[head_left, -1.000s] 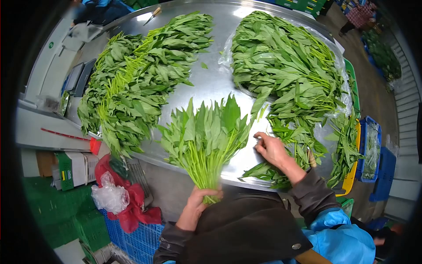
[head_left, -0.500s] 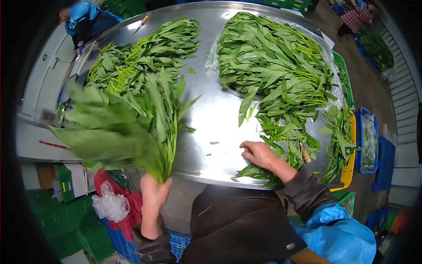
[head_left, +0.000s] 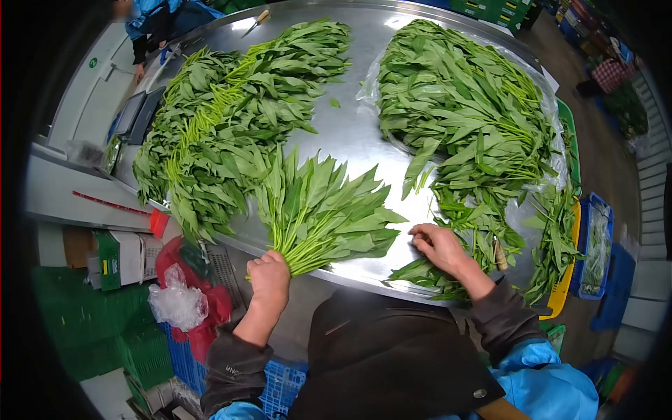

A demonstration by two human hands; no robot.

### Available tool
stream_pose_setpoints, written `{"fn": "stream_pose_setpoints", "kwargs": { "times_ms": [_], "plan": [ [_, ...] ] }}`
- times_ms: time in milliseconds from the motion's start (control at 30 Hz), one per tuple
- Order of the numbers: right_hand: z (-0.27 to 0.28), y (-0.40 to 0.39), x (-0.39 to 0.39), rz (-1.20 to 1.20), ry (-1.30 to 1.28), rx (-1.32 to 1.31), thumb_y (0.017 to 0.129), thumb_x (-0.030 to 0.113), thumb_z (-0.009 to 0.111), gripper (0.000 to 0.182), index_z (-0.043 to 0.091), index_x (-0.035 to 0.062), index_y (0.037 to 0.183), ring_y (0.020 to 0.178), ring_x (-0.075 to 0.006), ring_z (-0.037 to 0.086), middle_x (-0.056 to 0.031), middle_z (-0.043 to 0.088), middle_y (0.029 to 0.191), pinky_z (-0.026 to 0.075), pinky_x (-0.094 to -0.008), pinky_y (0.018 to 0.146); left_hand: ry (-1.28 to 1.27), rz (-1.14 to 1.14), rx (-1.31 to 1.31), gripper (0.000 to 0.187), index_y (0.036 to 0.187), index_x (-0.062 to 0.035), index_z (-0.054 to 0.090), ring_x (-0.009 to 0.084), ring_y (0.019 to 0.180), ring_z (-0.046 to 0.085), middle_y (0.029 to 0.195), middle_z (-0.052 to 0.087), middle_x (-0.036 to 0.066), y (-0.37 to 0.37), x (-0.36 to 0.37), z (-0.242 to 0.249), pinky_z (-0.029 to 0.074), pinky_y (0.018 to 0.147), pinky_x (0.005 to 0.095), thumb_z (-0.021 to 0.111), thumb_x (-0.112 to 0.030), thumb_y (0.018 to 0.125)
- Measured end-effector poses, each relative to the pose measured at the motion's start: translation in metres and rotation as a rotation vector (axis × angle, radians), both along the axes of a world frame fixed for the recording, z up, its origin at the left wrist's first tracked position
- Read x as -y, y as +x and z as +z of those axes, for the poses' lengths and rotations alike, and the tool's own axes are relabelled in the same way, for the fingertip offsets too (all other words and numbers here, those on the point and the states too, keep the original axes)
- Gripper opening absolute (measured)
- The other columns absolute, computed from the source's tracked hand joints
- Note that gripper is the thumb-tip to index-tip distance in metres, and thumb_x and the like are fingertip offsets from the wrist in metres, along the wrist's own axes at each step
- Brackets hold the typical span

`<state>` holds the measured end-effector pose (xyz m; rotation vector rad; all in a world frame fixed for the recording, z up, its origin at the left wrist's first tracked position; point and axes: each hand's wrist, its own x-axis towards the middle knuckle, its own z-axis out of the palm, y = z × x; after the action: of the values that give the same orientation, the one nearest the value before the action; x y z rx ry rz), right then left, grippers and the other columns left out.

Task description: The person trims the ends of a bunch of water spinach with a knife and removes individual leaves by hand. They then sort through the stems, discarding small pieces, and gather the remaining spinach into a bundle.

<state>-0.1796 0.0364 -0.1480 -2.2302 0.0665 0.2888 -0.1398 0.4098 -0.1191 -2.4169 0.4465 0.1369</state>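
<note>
My left hand (head_left: 269, 278) is closed around the cut stems of a bunch of water spinach (head_left: 329, 213) at the table's front edge. The bunch's leaves fan out over the metal table (head_left: 308, 150), up and to the right. My right hand (head_left: 442, 248) hovers over or rests on the table to the right of those leaf tips, fingers loosely bent and apart, holding nothing I can see. Loose leafy stems (head_left: 427, 276) lie just below it. Close by on the right, a wooden handle (head_left: 500, 255) shows among scattered greens; whatever it belongs to is hidden.
A big heap of water spinach (head_left: 469, 112) lies on clear plastic at the right. Bunches in rows (head_left: 245, 105) cover the left side, near a scale (head_left: 133, 115). A wooden-handled knife (head_left: 257, 21) lies at the far edge. Crates (head_left: 591, 245) stand on the right; a co-worker (head_left: 164, 21) is at far left.
My left hand has swung the bunch from the left over to the right, so its leaves now lie fanned toward my right hand. My right hand keeps about the same pose.
</note>
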Motion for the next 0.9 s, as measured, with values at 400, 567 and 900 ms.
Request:
{"fn": "stream_pose_setpoints", "kwargs": {
  "times_ms": [400,567,900],
  "plan": [
    [0.04,0.061,-0.103,0.202,0.234,0.22,0.083,0.016,0.065,0.022,0.064,0.0047,0.102,0.063,-0.0169,0.06,-0.0082,0.063,0.087,0.047,-0.0313,0.059,0.025,-0.041,0.107,0.026,0.101,0.0028,0.057,0.0222,0.063,0.055,0.073,0.056,0.007,-0.014,0.002,-0.015,0.039,0.06,0.0398,0.051,-0.015,0.082],
    [0.029,0.092,-0.171,0.37,0.066,0.324,0.078,0.017,0.067,0.027,0.063,0.0076,0.103,0.074,-0.0292,0.061,-0.0104,0.059,0.095,0.049,-0.0392,0.065,0.011,-0.014,0.091,0.035,0.113,0.0057,0.054,0.0248,0.067,0.054,0.077,0.055,0.009,-0.02,0.005,-0.016,0.039,0.062,0.0419,0.049,-0.014,0.084],
    [0.035,0.116,-0.188,0.635,0.058,0.405,0.085,0.017,0.061,0.017,0.062,0.0078,0.099,0.073,-0.0286,0.061,-0.0081,0.06,0.087,0.049,-0.0391,0.063,-0.049,0.03,0.058,0.037,0.117,0.0035,0.054,0.0241,0.068,0.052,0.078,0.055,0.009,-0.024,0.01,-0.004,0.04,0.064,0.042,0.049,-0.015,0.086]
  ]
}}
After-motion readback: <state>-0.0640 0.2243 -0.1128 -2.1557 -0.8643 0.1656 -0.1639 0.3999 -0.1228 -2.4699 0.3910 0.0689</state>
